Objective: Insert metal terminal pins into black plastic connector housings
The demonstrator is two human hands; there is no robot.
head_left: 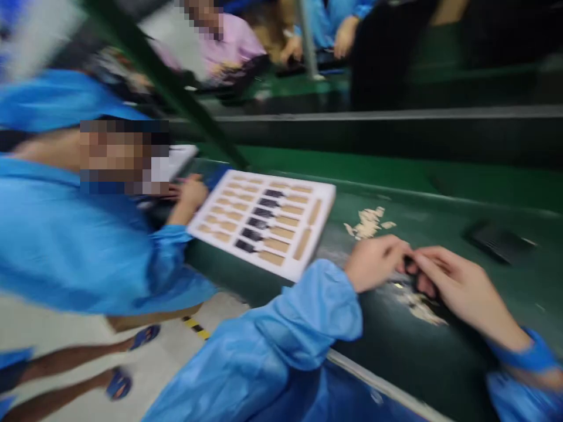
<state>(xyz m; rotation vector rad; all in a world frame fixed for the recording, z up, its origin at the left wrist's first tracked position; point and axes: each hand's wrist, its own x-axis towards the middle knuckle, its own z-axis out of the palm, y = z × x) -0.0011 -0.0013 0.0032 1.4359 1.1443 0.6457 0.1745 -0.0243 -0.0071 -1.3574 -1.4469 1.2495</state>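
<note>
Hands: left hand (378,261) and right hand (466,284) meet at the fingertips, both drawn narrow in a pinch on one small dark piece (410,265).
Dark piece: between the two hands, just above the bench; blur and fingers hide its outline.
Near pale bits: a loose scatter (422,309) on the bench, just below the fingertips as seen.
Far pale bits: a second small heap (368,224), beyond the left hand.
Black object: a flat dark item (499,241) on the bench, beyond the right hand; blurred.
White tray: tilted board (288,272) left of the left hand, with rows of tan shapes and one column of black pieces (257,223).
Bench: dark green top (387,363) under all of these.
Sleeves: blue cloth (303,322) on the left arm; blue band (525,351) at the right wrist.
Neighbour: co-worker in blue (65,234) at the left, one hand (192,196) near the tray's far left edge.
Across: a person in pink (241,41) and another in blue (323,23), behind a slanting green post (162,76).
Floor: yellow-and-black tape (196,327) and sandalled feet (118,384), lower left.
</note>
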